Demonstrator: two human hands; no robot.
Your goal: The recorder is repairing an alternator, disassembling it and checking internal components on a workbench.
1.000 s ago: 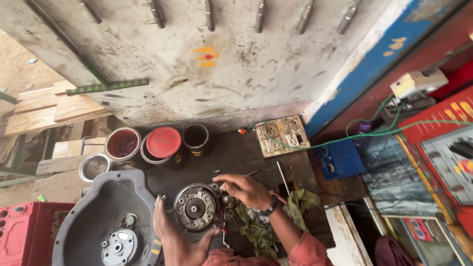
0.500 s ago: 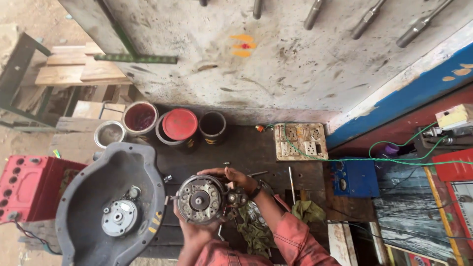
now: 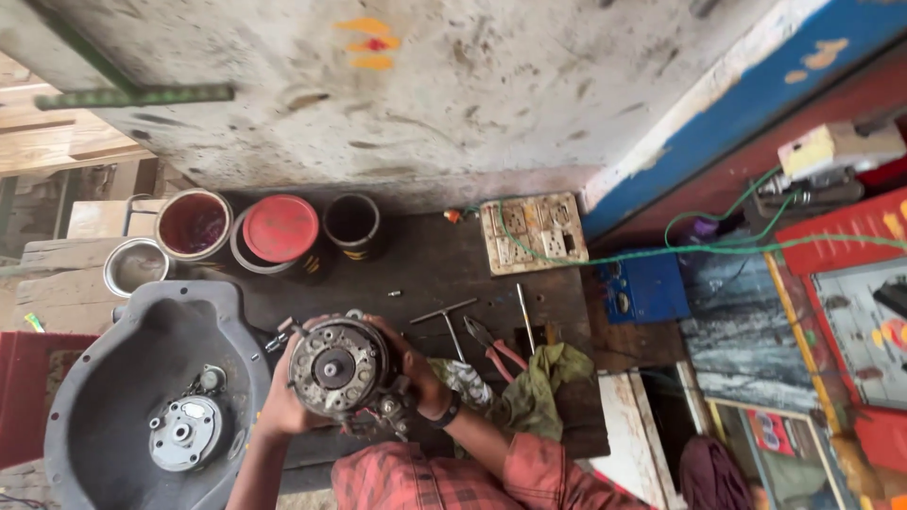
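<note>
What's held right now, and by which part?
A round motor unit, gripped by both hands at its rim: left hand on the left edge, right hand over the right edge and back.

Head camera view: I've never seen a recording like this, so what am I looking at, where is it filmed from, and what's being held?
The camera sits on a person's head and looks down at a dark workbench. No machine works here, only two bare hands. The left hand and right hand grip a round metal motor part from either side. To the left lies a big grey metal casing. Behind stand paint tins. To the right lie red-handled pliers, a T-shaped wrench, a green rag and a switchboard.
</note>
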